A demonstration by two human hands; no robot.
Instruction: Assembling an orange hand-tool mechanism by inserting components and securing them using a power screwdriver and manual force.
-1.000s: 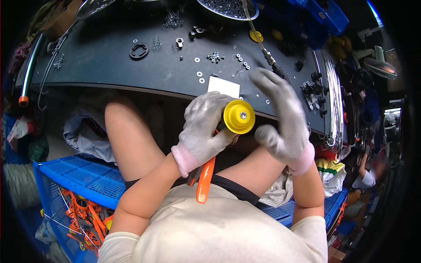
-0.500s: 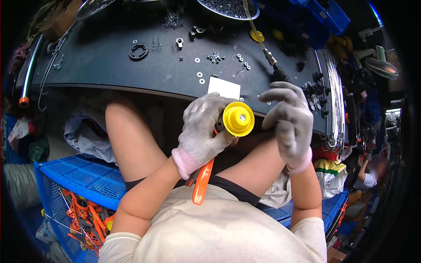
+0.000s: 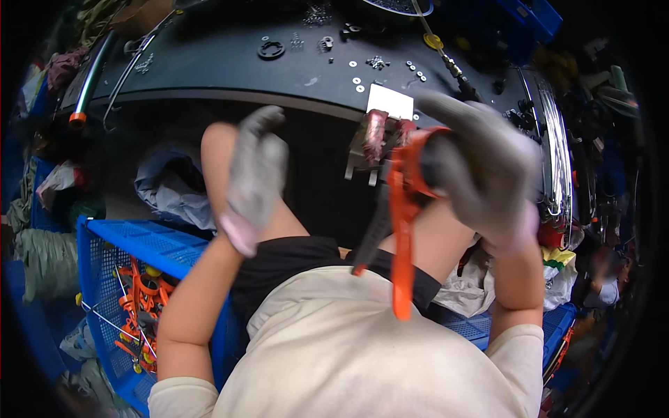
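Note:
My right hand (image 3: pixel 488 167), in a grey glove and smeared by motion, is closed around the round head of an orange-handled tool (image 3: pixel 402 237). One orange handle and a darker arm with a red tip hang down from that head, over my lap. The yellow cap seen on it earlier is out of sight. Apart from it, my left hand (image 3: pixel 258 174), also gloved, is raised above my left thigh with its fingers stretched and nothing in them. Between the hands, at the table edge, stands a metal fixture with dark red wrapped jaws (image 3: pixel 375 136).
Washers, screws and springs lie on the dark table (image 3: pixel 209 70), with a black ring (image 3: pixel 271 49) and a white card (image 3: pixel 390 102). An air-hose driver (image 3: pixel 465 87) lies to the right. A blue crate (image 3: pixel 97 279) at my left holds several similar orange tools. Metal rods (image 3: pixel 554 153) hang right.
The orange-handled tool has passed from my left hand to my right. My left hand has let go and moved left. The view has shifted, showing the fixture at the table edge.

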